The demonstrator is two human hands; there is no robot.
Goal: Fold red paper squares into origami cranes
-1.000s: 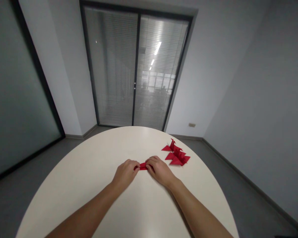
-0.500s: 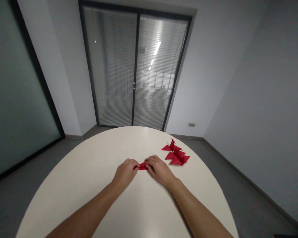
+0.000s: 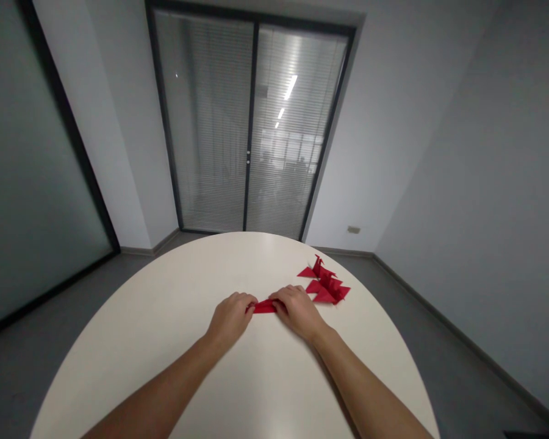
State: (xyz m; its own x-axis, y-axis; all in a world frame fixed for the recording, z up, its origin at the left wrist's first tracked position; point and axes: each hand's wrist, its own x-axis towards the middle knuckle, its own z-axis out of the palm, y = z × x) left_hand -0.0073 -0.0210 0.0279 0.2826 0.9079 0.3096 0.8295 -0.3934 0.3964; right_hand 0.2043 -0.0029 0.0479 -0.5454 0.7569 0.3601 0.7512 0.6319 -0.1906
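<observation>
A small folded piece of red paper [image 3: 264,306] lies flat on the round white table [image 3: 174,305], between my two hands. My left hand [image 3: 230,317] has its fingers curled down on the paper's left end. Pressing on the right end is my right hand [image 3: 297,311], fingers bent and close together. Most of the paper is hidden under my fingers. Only a red strip shows between the hands.
A cluster of finished red folded paper figures [image 3: 326,284] sits just beyond my right hand, near the table's right edge. Behind the table are glass doors with blinds [image 3: 251,128], grey walls and a grey floor.
My right hand has slid a little to the right along the paper, so more of the red strip shows between the hands. The left hand has stayed put.
</observation>
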